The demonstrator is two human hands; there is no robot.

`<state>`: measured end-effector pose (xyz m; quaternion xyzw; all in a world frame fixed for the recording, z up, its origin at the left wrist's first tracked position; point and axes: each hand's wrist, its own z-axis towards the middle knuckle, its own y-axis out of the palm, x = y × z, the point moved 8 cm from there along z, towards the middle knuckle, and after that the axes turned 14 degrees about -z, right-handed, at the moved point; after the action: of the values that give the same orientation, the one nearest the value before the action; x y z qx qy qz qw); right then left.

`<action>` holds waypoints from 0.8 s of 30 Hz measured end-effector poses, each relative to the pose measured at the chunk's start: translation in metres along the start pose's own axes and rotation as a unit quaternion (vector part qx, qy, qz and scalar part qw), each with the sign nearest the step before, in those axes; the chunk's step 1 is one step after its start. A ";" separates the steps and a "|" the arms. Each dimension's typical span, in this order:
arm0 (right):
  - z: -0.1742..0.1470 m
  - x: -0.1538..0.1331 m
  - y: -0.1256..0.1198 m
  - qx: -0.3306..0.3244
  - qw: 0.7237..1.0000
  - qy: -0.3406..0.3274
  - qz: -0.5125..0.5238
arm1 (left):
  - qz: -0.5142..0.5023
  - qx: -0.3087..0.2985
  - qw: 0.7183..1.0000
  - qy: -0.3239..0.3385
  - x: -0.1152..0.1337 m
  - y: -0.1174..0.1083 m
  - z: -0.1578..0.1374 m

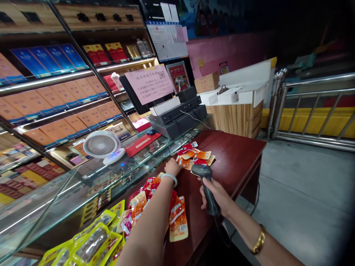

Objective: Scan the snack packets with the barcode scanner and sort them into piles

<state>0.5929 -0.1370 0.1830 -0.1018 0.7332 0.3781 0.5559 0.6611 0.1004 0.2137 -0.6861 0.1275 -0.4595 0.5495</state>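
Observation:
My right hand (217,195) is wrapped round the grip of a dark barcode scanner (210,197), its head tilted toward the far pile of snack packets (203,155). At that pile's near left edge is my left hand (172,167), arm stretched forward; its fingertips are hard to make out, so I cannot tell whether they pinch a packet. Red and orange snack packets (179,218) lie on both sides of my left forearm. Yellow-edged vacuum packs (94,244) with brown contents are heaped at the lower left.
The packets lie on a dark red desk (230,147) beside a glass counter (69,192). On the glass stand a white fan (102,143), a red envelope-like sheet (142,144), and a monitor with a pink notice (149,84). A metal railing (313,111) runs at right.

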 end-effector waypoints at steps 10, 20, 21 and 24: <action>-0.002 0.002 -0.002 0.005 1.000 -0.017 -0.002 | -0.208 0.025 0.978 0.018 -0.028 -0.035 -0.023; -0.004 0.003 -0.001 -0.023 1.000 -0.017 -0.008 | -0.250 0.018 0.967 0.032 -0.038 -0.052 -0.050; -0.004 0.002 -0.001 -0.024 1.000 -0.016 -0.007 | -0.235 0.021 0.972 0.019 -0.041 -0.059 -0.052; -0.005 0.002 0.000 -0.030 0.999 -0.015 -0.003 | -0.157 0.013 0.987 -0.026 -0.059 -0.083 -0.054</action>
<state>0.5883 -0.1400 0.1817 -0.1148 0.7128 0.4002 0.5645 0.5600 0.1367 0.2560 -0.7020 -0.0024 -0.5240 0.4824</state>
